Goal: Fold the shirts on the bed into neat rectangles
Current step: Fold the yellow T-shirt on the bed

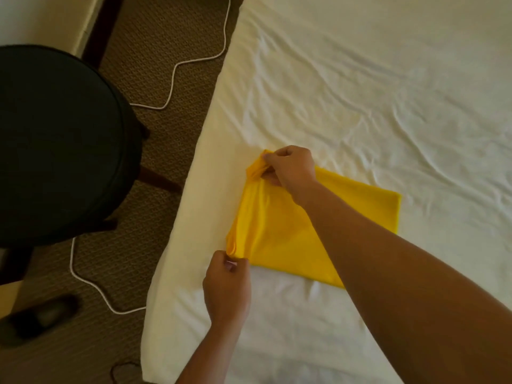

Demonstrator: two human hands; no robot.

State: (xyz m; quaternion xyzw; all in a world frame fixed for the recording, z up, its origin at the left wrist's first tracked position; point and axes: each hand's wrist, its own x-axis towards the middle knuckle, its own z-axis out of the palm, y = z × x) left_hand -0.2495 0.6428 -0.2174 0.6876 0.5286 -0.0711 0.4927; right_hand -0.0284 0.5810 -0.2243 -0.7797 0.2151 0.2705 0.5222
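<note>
— Near the left edge of the bed (pixel 360 79), what have you got?

— A yellow shirt (pixel 285 234), folded down to a rough rectangle and lying flat on the white sheet. Its left end, the one closest to the mattress edge, is bunched and lifted a little where I hold it; the rest lies smooth towards the middle of the bed.

— And your hands?

— My left hand (pixel 227 286) pinches the near left corner of the shirt, thumb and fingers closed tight on the gathered fabric. My right hand (pixel 288 170) reaches across the shirt to its far left corner, fingers curled round a fold of cloth there. Both forearms are bare, and the right one crosses over the shirt's near edge and hides part of it.

— What is the bed like?

— The sheet is white and heavily creased, with wrinkles running across the far and right parts. The mattress side drops away rounded on the left.

— And the room beside it?

— Brown patterned carpet (pixel 166 37) runs along the left of the bed. A white cable (pixel 173 76) snakes over it, close to the mattress side. A round black seat (pixel 61 142) on dark wooden legs stands well left of the bed, and something dark and blurred lies on the floor (pixel 41 317) near the lower left; I cannot tell what it is.
</note>
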